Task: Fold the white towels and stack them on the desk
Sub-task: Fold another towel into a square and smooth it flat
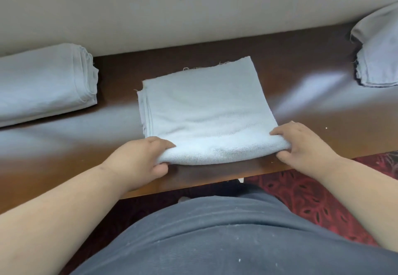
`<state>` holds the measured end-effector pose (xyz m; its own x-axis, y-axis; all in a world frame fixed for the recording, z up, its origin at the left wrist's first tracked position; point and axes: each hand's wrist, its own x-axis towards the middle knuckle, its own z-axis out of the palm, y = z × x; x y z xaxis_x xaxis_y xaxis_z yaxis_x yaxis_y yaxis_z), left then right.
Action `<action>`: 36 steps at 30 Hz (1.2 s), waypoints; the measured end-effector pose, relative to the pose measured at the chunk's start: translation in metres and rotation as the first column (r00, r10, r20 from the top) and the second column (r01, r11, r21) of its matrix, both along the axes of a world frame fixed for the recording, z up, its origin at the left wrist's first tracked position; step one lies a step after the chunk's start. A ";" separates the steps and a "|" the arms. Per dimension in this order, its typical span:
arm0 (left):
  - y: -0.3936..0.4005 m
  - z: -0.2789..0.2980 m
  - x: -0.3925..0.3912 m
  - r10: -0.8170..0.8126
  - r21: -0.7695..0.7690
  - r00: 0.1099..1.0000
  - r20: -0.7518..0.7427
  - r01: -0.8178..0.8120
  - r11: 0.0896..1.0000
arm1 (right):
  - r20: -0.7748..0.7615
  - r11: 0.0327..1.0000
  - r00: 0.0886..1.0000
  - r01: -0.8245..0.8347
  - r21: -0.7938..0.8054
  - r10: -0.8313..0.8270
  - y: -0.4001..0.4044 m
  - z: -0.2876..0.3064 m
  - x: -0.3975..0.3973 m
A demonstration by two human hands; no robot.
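Observation:
A white towel (202,106), folded into a rough square, lies in the middle of the brown desk (301,110). Its near edge is a rounded fold, lifted a little off the wood. My left hand (142,156) grips the left end of that fold, thumb underneath. My right hand (301,143) pinches the right end, fingers on top and thumb below. A stack of folded white towels (45,82) sits at the far left of the desk.
A pile of loose white cloth (379,50) rests at the back right corner against the pale wall (172,5). The desk's front edge runs just below my hands. Below it a red patterned carpet (305,197) shows on the right.

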<state>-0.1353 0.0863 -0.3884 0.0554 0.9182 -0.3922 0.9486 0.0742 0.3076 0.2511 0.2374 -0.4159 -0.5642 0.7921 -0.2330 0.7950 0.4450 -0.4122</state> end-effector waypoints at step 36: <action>0.096 -0.037 -0.027 0.913 -0.128 0.317 0.256 -0.925 0.357 | -0.176 0.793 0.783 0.541 -0.281 -0.597 0.159 -0.040 -0.129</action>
<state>-0.1621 0.1824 -0.4249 -0.7505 0.4552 -0.4790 0.1677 0.8324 0.5283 0.1225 0.3962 -0.4562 -0.0850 0.9353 -0.3435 0.7367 -0.1731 -0.6537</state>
